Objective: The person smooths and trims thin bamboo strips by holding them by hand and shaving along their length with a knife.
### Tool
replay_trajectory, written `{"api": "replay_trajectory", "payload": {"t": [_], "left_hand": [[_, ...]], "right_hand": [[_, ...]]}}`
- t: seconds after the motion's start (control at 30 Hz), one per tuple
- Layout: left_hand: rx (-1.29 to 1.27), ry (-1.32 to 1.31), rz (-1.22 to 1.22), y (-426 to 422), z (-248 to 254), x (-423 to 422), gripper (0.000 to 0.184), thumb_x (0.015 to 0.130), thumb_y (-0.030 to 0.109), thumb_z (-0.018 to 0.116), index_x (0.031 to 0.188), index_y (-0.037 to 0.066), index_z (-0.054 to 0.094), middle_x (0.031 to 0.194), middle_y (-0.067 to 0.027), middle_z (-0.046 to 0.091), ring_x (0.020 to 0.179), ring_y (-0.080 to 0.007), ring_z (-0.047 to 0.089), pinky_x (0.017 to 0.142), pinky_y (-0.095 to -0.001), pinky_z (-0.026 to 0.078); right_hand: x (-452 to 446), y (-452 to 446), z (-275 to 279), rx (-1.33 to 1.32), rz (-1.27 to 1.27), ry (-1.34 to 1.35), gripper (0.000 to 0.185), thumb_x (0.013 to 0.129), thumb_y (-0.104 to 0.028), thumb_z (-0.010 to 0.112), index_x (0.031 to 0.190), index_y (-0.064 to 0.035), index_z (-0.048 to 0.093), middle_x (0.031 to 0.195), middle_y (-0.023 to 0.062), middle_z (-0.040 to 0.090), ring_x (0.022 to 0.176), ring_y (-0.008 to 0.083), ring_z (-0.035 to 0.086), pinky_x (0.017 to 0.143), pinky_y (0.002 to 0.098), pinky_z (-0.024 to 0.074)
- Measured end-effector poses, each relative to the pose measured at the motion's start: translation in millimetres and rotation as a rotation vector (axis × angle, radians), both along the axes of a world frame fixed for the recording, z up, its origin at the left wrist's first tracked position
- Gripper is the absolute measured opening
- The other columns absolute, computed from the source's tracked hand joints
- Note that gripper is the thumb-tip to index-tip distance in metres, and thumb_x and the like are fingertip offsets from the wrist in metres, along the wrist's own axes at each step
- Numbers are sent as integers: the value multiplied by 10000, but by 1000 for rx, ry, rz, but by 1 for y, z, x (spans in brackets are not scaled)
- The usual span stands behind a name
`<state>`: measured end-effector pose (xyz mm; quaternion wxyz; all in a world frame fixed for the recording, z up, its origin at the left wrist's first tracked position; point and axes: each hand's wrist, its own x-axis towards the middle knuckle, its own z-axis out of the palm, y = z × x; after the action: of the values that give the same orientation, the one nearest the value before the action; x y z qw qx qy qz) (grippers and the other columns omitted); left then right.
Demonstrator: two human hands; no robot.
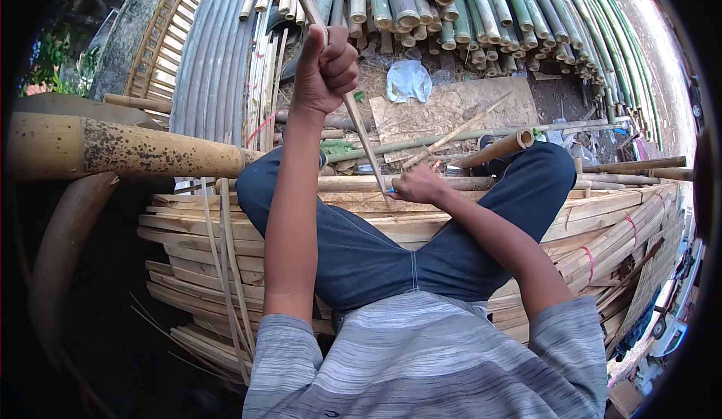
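My left hand (pixel 325 69) is raised, its fingers wrapped round a long bamboo strip (pixel 364 139) that slants from the top of the view down between my knees. Low down near the strip's lower end, my right hand (pixel 420 186) is closed in a fist. A small blue tip shows at its thumb side, touching or just beside the strip; the rest of what it holds is hidden. Just beyond the fist, a thin pale stick (pixel 466 127) slopes up to the right; whether the hand touches it, I cannot tell.
I sit on stacked split bamboo slats (pixel 203 227). A thick spotted bamboo pole (pixel 162 150) lies at the left, by my knee. Ahead are a brown board (pixel 451 107), a crumpled plastic bag (pixel 408 82), cut bamboo poles (pixel 451 5) and corrugated sheeting (pixel 214 58).
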<state>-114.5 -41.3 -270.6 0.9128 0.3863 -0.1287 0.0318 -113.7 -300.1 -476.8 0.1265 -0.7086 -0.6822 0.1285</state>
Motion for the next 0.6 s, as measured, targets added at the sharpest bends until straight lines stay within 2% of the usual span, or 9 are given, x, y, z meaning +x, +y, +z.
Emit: {"api": "replay_trajectory", "payload": {"t": [0.03, 0.13, 0.23, 0.27, 0.33, 0.4, 0.47, 0.53, 0.6], "left_hand": [[-50, -26, -55, 2, 1, 2, 534, 904, 551, 556, 610, 172, 321, 473, 83, 205, 348, -26, 104, 313, -220, 89], [-118, -75, -79, 6, 0, 0, 536, 926, 517, 539, 600, 170, 293, 440, 90, 165, 317, -21, 89, 294, -214, 77], [-184, -113, -143, 11, -3, -3, 544, 930, 501, 545, 586, 167, 286, 430, 92, 167, 316, -18, 93, 292, -210, 82], [-217, -143, -179, 13, -4, -3, 547, 931, 498, 546, 583, 166, 285, 429, 92, 170, 316, -18, 94, 292, -210, 84], [-217, -152, -182, 16, -7, 1, 549, 931, 494, 548, 579, 165, 284, 430, 92, 172, 315, -17, 99, 291, -208, 87], [-265, -138, -202, 19, -10, 9, 549, 930, 488, 552, 579, 163, 283, 429, 91, 171, 315, -17, 100, 290, -207, 92], [-262, -137, -183, 21, -11, 13, 548, 930, 486, 554, 580, 161, 285, 430, 91, 174, 316, -16, 100, 290, -207, 93], [-287, -144, -202, 22, -13, 13, 542, 929, 491, 552, 586, 161, 294, 430, 91, 179, 317, -12, 104, 291, -205, 93], [-306, -136, -197, 20, -15, 11, 535, 928, 493, 553, 592, 163, 299, 435, 91, 181, 321, -11, 103, 292, -205, 91]], "right_hand": [[-6, -10, -23, -104, 40, -25, 480, 870, -493, 565, 620, -84, 554, 508, 109, 578, 487, 311, 614, 443, 441, 456], [-6, 0, -16, -97, 18, -32, 452, 867, -473, 578, 624, -93, 554, 508, 105, 577, 496, 308, 618, 440, 438, 460], [-3, 18, 27, 262, -148, 16, 421, 870, -473, 581, 689, -95, 544, 513, 103, 570, 464, 302, 590, 430, 434, 451], [-1, 18, 25, 263, -142, 17, 421, 870, -473, 581, 689, -95, 544, 513, 103, 570, 464, 302, 590, 430, 434, 451], [-1, 15, 17, 236, -195, 49, 434, 874, -486, 568, 678, -99, 561, 527, 105, 576, 469, 299, 593, 426, 426, 448], [-11, 5, 2, -84, -77, 35, 463, 884, -509, 538, 691, -100, 641, 553, 109, 603, 506, 312, 619, 457, 439, 465], [-18, 1, -3, -166, -55, -1, 463, 882, -502, 540, 702, -92, 656, 578, 111, 621, 534, 311, 635, 471, 447, 471], [-10, 9, 2, -99, -41, -2, 444, 885, -494, 543, 698, -101, 628, 562, 100, 607, 532, 298, 630, 461, 437, 467], [-2, 19, 31, 213, -215, -20, 428, 887, -491, 550, 695, -111, 587, 538, 85, 581, 519, 282, 620, 445, 427, 458]]}}
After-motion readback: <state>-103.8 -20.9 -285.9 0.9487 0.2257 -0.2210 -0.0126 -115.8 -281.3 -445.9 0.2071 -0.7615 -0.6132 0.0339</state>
